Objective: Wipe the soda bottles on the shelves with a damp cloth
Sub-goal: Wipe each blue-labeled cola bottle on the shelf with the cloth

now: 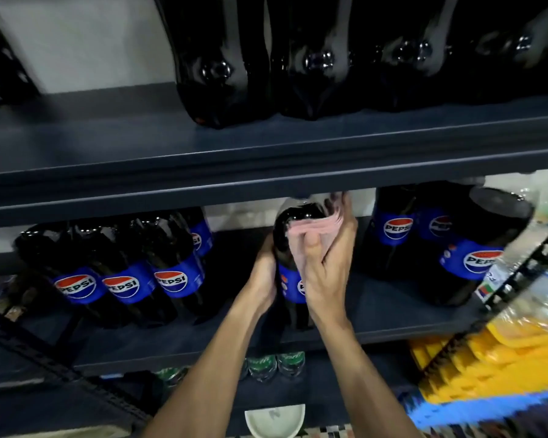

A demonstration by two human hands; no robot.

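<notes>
While your left hand (264, 273) curls round the left side of the Pepsi bottle (284, 227), your right hand (326, 263) grips a pink cloth (307, 228) against its shoulder, thumb on top. That bottle stands on the middle shelf (393, 314), its cap hidden, probably just under the upper shelf (203, 162). Left of the bottle stands a row of Pepsi bottles (124, 273); right of it, more bottles (393, 229), apart from your hands.
</notes>
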